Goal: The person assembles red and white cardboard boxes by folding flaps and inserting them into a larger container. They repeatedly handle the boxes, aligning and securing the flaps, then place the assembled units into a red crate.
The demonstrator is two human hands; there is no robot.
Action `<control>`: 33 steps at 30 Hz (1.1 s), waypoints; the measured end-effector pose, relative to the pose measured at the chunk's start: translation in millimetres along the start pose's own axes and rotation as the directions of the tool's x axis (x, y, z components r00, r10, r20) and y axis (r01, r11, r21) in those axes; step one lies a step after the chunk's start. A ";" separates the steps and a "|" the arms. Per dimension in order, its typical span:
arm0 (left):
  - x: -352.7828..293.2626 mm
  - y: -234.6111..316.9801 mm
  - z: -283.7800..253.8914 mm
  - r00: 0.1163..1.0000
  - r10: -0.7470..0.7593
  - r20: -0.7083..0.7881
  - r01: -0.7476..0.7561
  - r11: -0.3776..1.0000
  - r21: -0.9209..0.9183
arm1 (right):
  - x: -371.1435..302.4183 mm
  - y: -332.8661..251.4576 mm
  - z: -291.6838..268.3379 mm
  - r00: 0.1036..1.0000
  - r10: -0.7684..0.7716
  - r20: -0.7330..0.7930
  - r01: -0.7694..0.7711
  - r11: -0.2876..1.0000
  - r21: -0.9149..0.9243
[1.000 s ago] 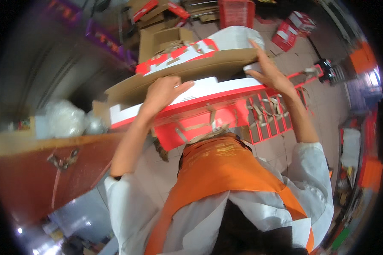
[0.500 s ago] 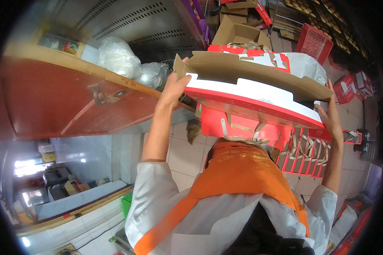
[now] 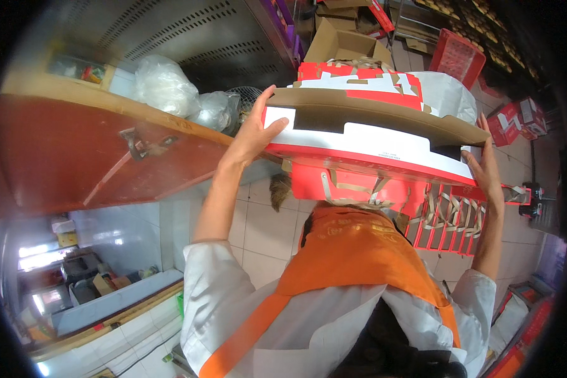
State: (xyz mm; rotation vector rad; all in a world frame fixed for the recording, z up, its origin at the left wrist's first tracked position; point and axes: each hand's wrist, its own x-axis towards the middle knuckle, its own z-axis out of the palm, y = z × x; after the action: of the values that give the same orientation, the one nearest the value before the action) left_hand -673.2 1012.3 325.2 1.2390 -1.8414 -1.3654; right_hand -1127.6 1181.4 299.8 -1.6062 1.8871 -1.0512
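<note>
Between my hands is a red and white cardboard box (image 3: 384,146), its brown inside showing through the open top. My left hand (image 3: 256,135) grips its left end, with the thumb over a white flap and fingers behind. At the other end my right hand (image 3: 483,165) holds the right side, thumb along a white tab. Below and behind it are red boxes with ribbon handles (image 3: 353,188). More flattened red and white cartons (image 3: 359,85) are stacked just beyond the box.
A red-brown wooden counter (image 3: 63,151) with a pale edge lies to the left, clear plastic bags (image 3: 164,85) beyond it. Upright red cartons with ribbons (image 3: 450,220) stand at right. Farther off are an open brown carton (image 3: 343,47), a red crate (image 3: 457,58) and racks of baked goods (image 3: 472,31).
My left hand has shifted its hold at the left end, and the end flap that stood up there is now folded in. The box stays between both hands.
</note>
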 end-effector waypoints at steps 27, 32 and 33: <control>16.1 51.9 -6.4 0.894 -0.002 0.448 -0.274 0.789 0.550 | 20.7 -36.0 -30.0 0.866 0.074 0.495 0.135 0.918 -0.373; 20.9 47.2 5.5 0.908 0.062 0.415 -0.384 0.523 0.761 | 25.8 -48.6 -18.5 0.896 0.057 0.441 0.182 0.858 -0.480; 20.0 43.4 10.4 0.933 0.089 0.347 -0.345 0.487 0.802 | 23.7 -50.4 -13.3 0.915 0.033 0.401 0.195 0.836 -0.513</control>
State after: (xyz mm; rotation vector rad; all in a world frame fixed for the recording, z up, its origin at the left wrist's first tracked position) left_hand -706.0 1002.0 359.9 1.1731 -2.9393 -0.3919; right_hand -1111.4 1160.3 350.6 -2.0347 1.9315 -0.1591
